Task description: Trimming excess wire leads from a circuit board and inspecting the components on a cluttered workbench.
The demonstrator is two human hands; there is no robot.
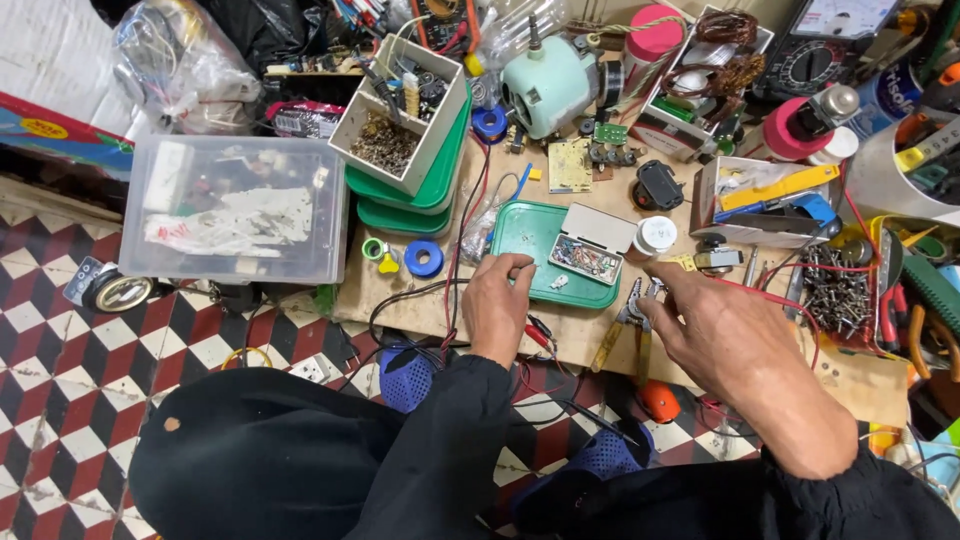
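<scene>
My left hand (497,305) rests at the near edge of a green tray lid (528,232), fingers curled as if pinching something small; what it grips is too small to tell. An open white box of small colourful parts (585,257) lies on that lid. My right hand (722,338) hovers to the right with fingers spread, index finger pointing toward the box and a white round jar (655,236). Under the right hand lie pliers with yellow handles (627,325) and red and black wires (540,335).
The low wooden board (590,345) is crowded: stacked green trays with a white bin of parts (402,110), a clear plastic box (236,208), a pale green motor (548,82), blue tape rolls (424,258), a tray of screws (835,290), multimeters at the back. Checkered floor lies left.
</scene>
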